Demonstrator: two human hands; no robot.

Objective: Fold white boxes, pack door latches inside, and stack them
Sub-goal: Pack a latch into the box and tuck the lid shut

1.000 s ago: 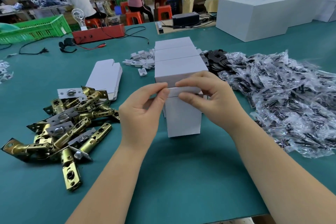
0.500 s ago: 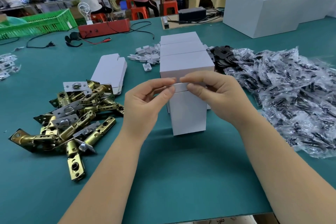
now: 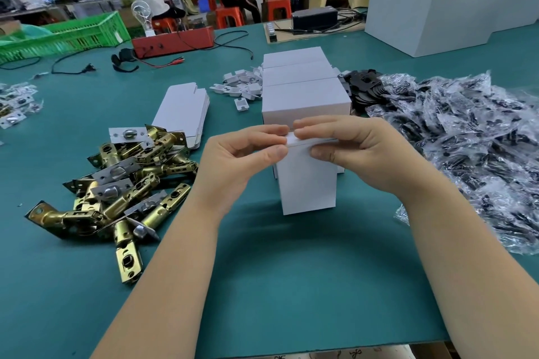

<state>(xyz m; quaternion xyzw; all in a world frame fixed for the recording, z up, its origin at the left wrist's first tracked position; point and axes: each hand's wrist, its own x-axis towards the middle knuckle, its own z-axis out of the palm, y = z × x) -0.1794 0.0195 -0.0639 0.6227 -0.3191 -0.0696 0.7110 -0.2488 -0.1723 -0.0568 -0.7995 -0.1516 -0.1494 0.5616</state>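
At the far left of a green table (image 3: 291, 285), a green crate (image 3: 67, 35) and a red device (image 3: 175, 41) with trailing cables sit near the back edge. In front of them, a heap of brass door latches (image 3: 116, 183) lies loose on the table, and just behind the heap rests a stack of flat, unfolded white boxes (image 3: 182, 108). At center, a person's left hand (image 3: 233, 166) pinches the top flap of a small white box (image 3: 306, 181) that stands upright on the table, thumb and forefinger closed on the flap's left end. The right hand (image 3: 364, 154) grips the same flap from the other side, fingers curled over the box's upper edge and thumb pressed against its front face. Directly behind the box and touching it stands a row of finished white boxes (image 3: 303, 96), with small white plastic parts (image 3: 242, 87) scattered to their left. Farther right, black plates (image 3: 364, 87) lie beside a wide pile of clear plastic bags (image 3: 466, 148) holding dark hardware. A large white carton (image 3: 437, 9) occupies the table's back right corner. Two workers sit at benches in the background.
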